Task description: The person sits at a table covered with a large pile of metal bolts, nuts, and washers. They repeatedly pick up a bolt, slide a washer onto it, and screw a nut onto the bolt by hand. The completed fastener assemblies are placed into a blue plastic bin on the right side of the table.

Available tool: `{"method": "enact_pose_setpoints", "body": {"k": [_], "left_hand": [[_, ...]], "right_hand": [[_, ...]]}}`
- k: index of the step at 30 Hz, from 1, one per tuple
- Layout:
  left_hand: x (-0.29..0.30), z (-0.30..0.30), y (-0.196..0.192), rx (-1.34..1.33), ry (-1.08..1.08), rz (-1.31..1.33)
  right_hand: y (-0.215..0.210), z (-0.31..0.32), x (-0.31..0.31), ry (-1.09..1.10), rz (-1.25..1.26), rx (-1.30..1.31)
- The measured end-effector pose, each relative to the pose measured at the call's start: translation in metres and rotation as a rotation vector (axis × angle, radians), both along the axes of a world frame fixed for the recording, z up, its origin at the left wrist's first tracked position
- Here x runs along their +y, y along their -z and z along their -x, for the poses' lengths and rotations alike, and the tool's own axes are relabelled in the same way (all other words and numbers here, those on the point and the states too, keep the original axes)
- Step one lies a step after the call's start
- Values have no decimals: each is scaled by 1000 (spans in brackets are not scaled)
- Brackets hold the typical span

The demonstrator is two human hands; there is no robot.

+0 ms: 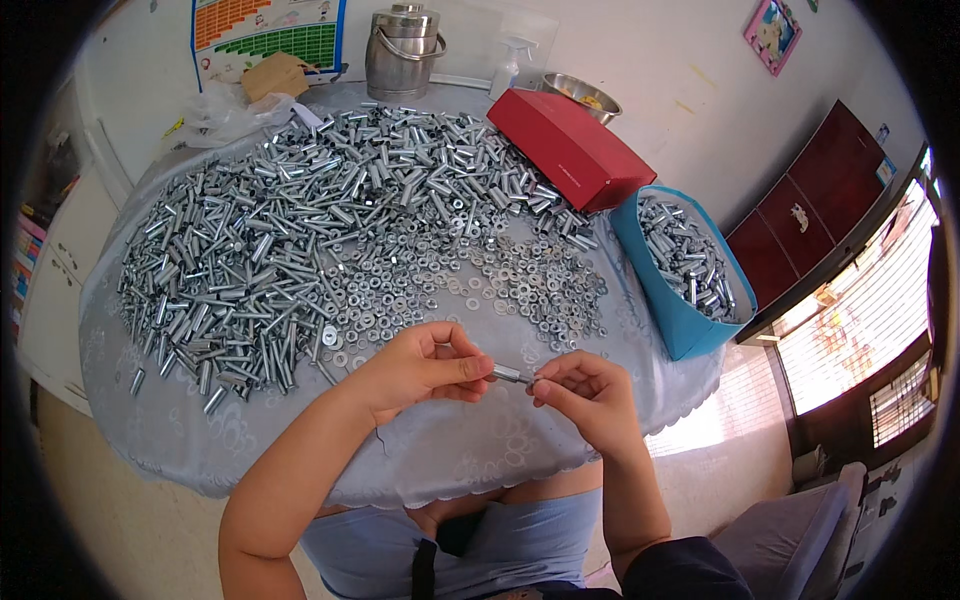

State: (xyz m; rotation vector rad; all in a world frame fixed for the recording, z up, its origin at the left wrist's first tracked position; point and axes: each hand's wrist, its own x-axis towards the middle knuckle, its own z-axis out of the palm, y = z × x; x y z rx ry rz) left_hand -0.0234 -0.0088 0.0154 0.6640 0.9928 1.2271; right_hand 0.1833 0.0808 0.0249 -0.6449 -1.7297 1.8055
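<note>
Both hands meet over the near side of the table, and the bolt [512, 375] is right there between them, silver, lying nearly level with a slight dip to the right. The left hand [425, 368] has its thumb and forefinger closed on the thicker end. The right hand [588, 395] pinches at the thin end, thumb against fingertips; whether a small nut or washer sits in that pinch too, I cannot tell.

Just beyond the fingers, here come the washers [385, 300], spread flat and overlapping, with nuts [556, 325] mixed in straight ahead of the right fingertips. Farther out and sweeping round to the left of the fingers, it's a great heap of bolts [235, 255], lying every which way. Beneath the fingers runs the grey cloth [450, 440], bare here.

Out to the right of the right fingers stands the blue bin [690, 335], full of silver parts [685, 250]. Beyond the fingers and a little right, the red box [575, 150] lies at a slant, one end close to the bin. Well past the fingers, at the far edge, there's the steel pot [402, 65], upright, with the spray bottle [506, 70] to its right.
</note>
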Motion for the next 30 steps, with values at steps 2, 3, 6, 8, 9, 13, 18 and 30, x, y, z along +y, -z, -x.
{"method": "enact_pose_setpoints", "body": {"k": [2,3,6,8,9,13,18,30], "left_hand": [[0,2,2,-9,7,-9],[0,3,3,-12,8,-12],[0,2,2,-17,-5,0],[1,1,2,-32,3,9],[1,1,2,-40,6,14],[0,3,2,-104,24,42],[-1,2,0,-138,17,45],[0,3,2,-30,25,51]], "right_hand": [[-1,2,1,-20,57,4],[-1,3,0,-32,86,7],[-1,5,-2,10,84,89],[6,5,-2,40,-3,97],[8,4,-2,55,-47,101],[5,9,-9,39,-125,84],[9,11,-9,65,-424,98],[-5,24,-12,146,-329,-6]]}}
